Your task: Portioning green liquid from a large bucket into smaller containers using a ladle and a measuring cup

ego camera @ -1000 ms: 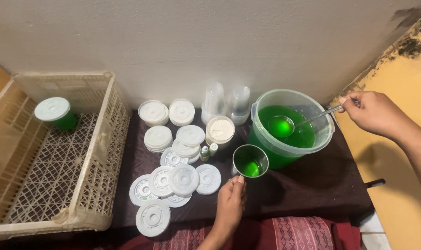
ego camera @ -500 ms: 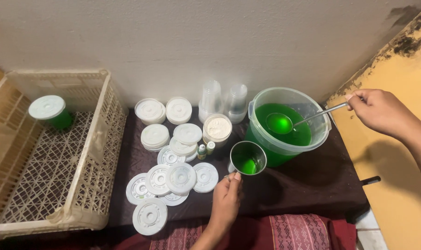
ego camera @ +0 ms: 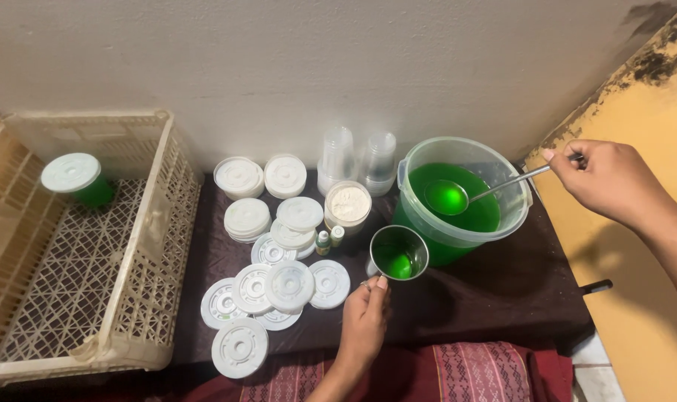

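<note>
- A cream lattice crate [ego camera: 93, 298] stands at the counter's [ego camera: 502, 298] left end, a lidded green cup [ego camera: 78, 179] inside it.
- The clear bucket [ego camera: 465, 195] of green liquid sits right of centre.
- The right hand [ego camera: 610, 182] grips the metal ladle [ego camera: 457, 197], its bowl in the liquid.
- The left hand [ego camera: 364, 316] pinches the metal cup [ego camera: 398, 252], partly filled with green liquid, just beside the bucket.
- White lids [ego camera: 279, 286] lie scattered left of the metal cup.

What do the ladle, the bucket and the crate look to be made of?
Ladle: apparently metal, with a thin shiny grey handle held by the right hand.
Bucket: probably translucent plastic, since the green liquid shows through its wall and the rim is pale and matte.
Crate: likely moulded plastic, a cream lattice with a dull finish.
</note>
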